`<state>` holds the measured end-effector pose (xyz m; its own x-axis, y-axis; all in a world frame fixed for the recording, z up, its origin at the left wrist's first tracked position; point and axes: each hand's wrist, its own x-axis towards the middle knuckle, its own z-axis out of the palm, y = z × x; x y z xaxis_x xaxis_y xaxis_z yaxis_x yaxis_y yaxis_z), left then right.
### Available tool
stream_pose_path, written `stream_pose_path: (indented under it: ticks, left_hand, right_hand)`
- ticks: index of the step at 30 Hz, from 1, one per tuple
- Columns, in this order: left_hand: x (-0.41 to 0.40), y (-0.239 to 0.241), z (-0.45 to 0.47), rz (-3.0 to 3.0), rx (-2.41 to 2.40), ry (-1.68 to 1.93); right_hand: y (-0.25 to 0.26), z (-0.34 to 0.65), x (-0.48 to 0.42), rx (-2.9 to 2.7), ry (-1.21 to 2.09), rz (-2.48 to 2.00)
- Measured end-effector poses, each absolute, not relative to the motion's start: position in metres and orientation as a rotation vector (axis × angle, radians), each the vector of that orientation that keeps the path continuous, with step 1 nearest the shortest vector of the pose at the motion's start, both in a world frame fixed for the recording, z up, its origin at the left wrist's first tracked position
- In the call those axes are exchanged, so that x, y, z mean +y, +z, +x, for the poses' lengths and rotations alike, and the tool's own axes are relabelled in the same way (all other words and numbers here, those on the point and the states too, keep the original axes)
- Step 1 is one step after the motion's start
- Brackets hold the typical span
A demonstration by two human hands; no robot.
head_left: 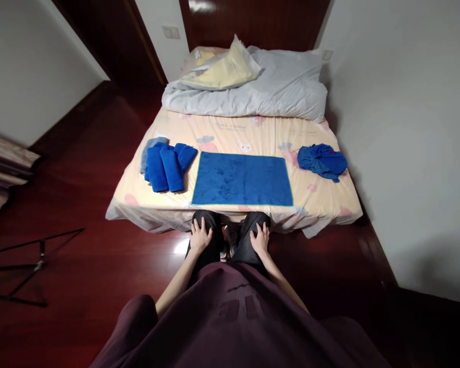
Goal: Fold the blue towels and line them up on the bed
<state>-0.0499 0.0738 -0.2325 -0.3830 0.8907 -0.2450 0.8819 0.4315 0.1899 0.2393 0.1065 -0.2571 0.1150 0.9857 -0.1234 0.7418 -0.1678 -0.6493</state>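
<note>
A home bedroom; bed [253, 133], bunched duvet [276, 87], wooden floor [80, 204]

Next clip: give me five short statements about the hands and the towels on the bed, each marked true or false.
1. The left hand rests on the person's knee. True.
2. The right hand holds a towel. False: it rests empty on the other knee.
3. A flat blue towel lies spread at the near edge of the bed. True.
4. The rolled blue towels lie to the right of the flat one. False: they lie to its left.
5. A crumpled blue cloth lies to the right of the flat towel. True.
</note>
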Motion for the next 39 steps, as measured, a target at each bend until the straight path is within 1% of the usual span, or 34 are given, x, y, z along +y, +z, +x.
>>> stream_pose_path:
  ticks: [3,5,9,12,16,25,32,35,39]
  left_hand:
    - [0.072,-0.234,-0.051,1.517,2.381,0.05]
    - [0.072,-0.235,-0.052,1.513,2.38,0.049]
    - [0.073,-0.235,-0.054,1.516,2.373,0.05]
    - [0.075,-0.235,-0.056,1.515,2.37,0.056]
    - [0.078,-0.236,-0.058,1.489,2.361,0.045]
    - [0.087,-0.237,-0.062,1.519,2.352,0.039]
    - [0.102,-0.237,-0.072,1.659,2.307,0.011]
    - [0.143,-0.226,-0.082,1.911,2.098,0.115]
    - [0.254,-0.193,-0.076,2.127,1.842,0.225]
  right_hand:
    - [-0.247,0.227,0.123,-1.519,0.875,-1.84]
    - [-0.242,0.216,0.136,-1.327,1.083,-1.676]
    - [-0.235,0.186,0.167,-0.671,1.608,-1.322]
    - [-0.232,0.163,0.188,-0.277,1.778,-1.182]
    - [-0.231,0.143,0.21,-0.075,1.759,-1.199]
    - [-0.235,0.119,0.234,-0.02,1.504,-1.308]
    - [-0.233,0.113,0.243,0.059,1.46,-1.376]
    - [-0.238,0.115,0.238,0.114,1.461,-1.359]
    - [-0.245,0.119,0.237,0.092,1.498,-1.333]
